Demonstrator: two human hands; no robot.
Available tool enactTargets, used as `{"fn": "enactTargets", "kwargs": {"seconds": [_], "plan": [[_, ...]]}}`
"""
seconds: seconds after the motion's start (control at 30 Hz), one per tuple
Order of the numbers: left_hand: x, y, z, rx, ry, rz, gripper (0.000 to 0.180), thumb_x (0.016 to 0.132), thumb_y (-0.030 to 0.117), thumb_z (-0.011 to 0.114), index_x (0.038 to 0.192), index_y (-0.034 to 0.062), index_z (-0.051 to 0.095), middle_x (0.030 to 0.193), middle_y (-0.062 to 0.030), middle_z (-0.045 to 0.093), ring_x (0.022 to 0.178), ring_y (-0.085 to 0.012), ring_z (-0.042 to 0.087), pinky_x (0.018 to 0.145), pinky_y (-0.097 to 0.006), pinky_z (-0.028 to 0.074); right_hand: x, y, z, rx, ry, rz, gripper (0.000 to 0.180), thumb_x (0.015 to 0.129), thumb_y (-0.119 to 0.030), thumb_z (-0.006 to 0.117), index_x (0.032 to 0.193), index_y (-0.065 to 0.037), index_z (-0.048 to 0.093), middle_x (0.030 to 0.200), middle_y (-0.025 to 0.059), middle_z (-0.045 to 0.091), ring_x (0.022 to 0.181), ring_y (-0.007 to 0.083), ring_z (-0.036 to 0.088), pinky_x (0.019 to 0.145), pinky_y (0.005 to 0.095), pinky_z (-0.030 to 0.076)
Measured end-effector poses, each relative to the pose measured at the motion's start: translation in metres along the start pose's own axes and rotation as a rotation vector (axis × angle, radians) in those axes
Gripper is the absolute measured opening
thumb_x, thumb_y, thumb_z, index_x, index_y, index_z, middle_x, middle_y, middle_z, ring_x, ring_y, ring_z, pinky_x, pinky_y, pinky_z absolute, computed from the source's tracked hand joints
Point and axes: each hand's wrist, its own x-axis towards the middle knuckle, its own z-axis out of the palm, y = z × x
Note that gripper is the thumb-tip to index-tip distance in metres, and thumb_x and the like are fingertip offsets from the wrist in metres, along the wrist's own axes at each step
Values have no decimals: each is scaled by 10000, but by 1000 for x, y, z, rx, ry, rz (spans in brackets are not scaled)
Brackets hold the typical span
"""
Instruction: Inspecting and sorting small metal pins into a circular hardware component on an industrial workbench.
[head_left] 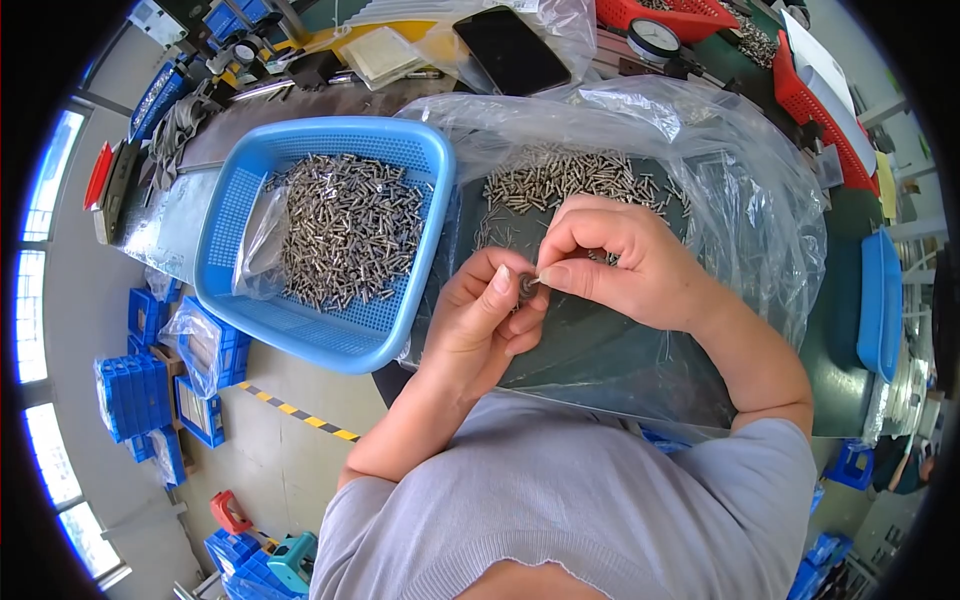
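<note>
My left hand (478, 318) is closed, thumb and fingers around a small dark round metal piece (527, 286). My right hand (630, 262) pinches a thin, light metal pin (537, 281) between thumb and forefinger. The pin's tip meets the round piece; how deep it sits is hidden by my fingers. Just beyond both hands lies a loose pile of small metal pins (570, 180) on the plastic-covered dark table. To the left stands a blue perforated basket (437, 190) holding a large heap of similar pins (350, 235) and a crumpled clear bag (262, 245).
Clear plastic sheeting (745, 190) surrounds the pile. Behind it are a black phone (510, 50), a round dial gauge (654, 38) and a red basket (820, 100). At the right edge sits a blue tray (879, 305). Blue crates (133, 395) are stacked on the floor at left.
</note>
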Motion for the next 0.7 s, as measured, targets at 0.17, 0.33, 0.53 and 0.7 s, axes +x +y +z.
{"fn": "enactTargets", "kwargs": {"seconds": [0.17,0.33,0.53,0.7], "plan": [[0,-1,0,4,8,8,228,911,289,600,1007,90,543,823,-56,574,571,-72,367,483,-202,303,0,-1,4,-33,21,-38,81,795,-70,673,806,-21,610,773,33,558,717,145,540,636,276,429],[2,0,-2,40,-22,-5,228,907,291,606,989,88,543,814,-44,564,560,-67,355,475,-204,284,1,1,11,-58,75,-105,114,761,-37,694,834,-35,607,816,43,563,758,163,554,664,296,446],[3,1,1,38,22,-7,233,895,321,618,898,106,528,739,6,479,552,-66,338,466,-207,260,6,10,12,-174,103,-318,213,700,-55,743,853,-45,594,864,49,565,848,215,558,729,326,456],[-1,-2,0,-8,2,-2,248,900,302,614,1004,81,568,839,-33,570,611,-85,420,510,-223,306,4,10,8,-101,65,-240,186,715,-61,731,848,-60,600,860,54,564,841,210,555,722,314,451]]}}
